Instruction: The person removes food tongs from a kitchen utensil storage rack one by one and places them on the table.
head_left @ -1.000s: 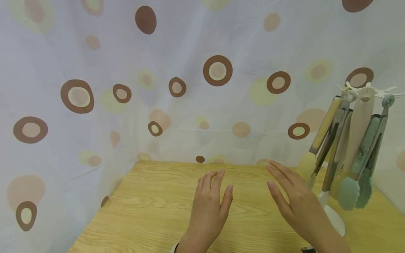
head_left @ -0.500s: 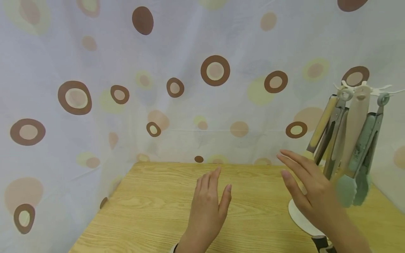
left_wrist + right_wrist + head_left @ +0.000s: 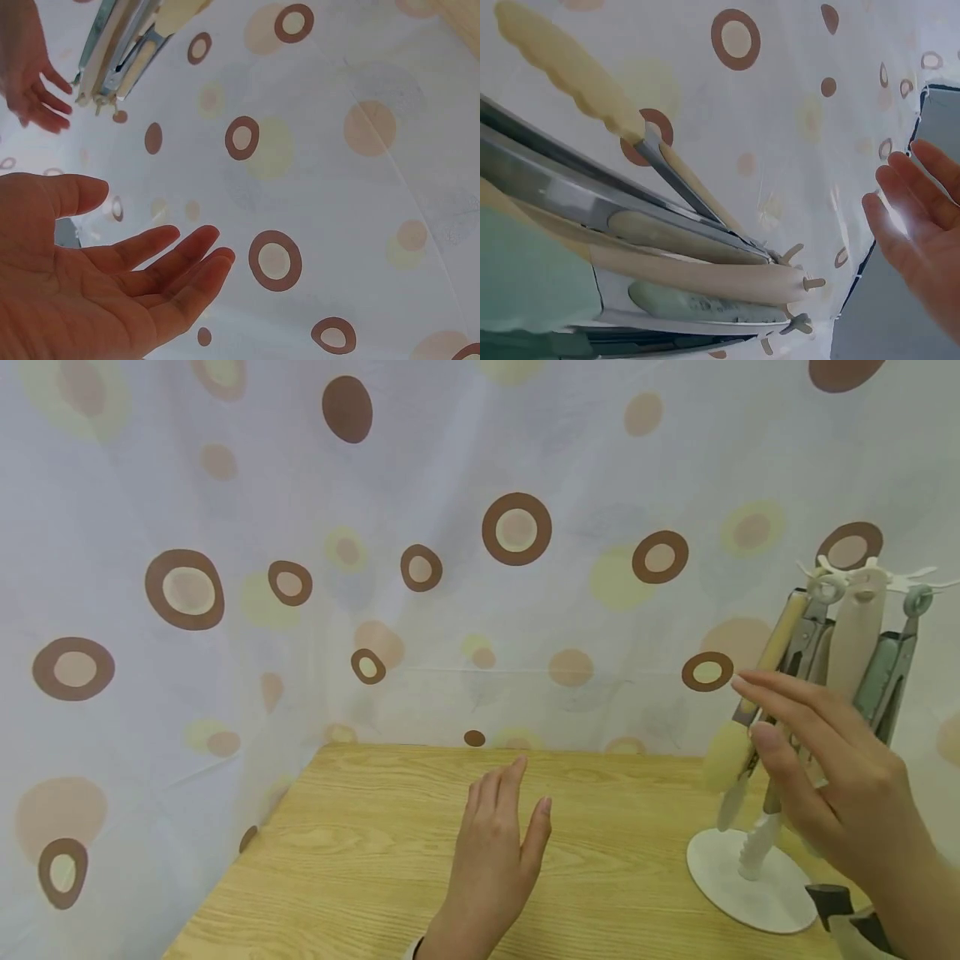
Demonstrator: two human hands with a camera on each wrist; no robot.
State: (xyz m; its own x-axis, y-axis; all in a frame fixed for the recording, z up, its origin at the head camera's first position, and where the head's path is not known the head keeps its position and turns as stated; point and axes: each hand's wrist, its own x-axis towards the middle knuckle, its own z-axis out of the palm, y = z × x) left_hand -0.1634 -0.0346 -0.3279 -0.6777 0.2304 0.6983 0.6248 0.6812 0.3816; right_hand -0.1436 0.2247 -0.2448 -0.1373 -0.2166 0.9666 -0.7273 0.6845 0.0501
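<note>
My right hand (image 3: 855, 777) is raised in front of a white utensil stand (image 3: 720, 885), fingers extended and thumb apart, holding nothing. From the stand's hooks hang kitchen tongs with yellow tips (image 3: 723, 756), a beige-handled utensil (image 3: 855, 635) and green tongs (image 3: 877, 681). In the head view the hand overlaps the lower parts of these utensils. The right wrist view shows the beige handle (image 3: 697, 274) on its hook, to the left of my hand (image 3: 922, 232). Over the middle of the table, my left hand (image 3: 491, 852) hovers with relaxed fingers; its palm (image 3: 97, 292) holds nothing.
A wood-grain table (image 3: 360, 860) stretches below both hands. White cloth with brown and yellow circles (image 3: 517, 610) hangs behind it and along the left side. The stand occupies the table's right part.
My right hand has moved right and upward, from left of the stand to in front of the hanging utensils, uncovering the stand's base. The left hand stays about where it was.
</note>
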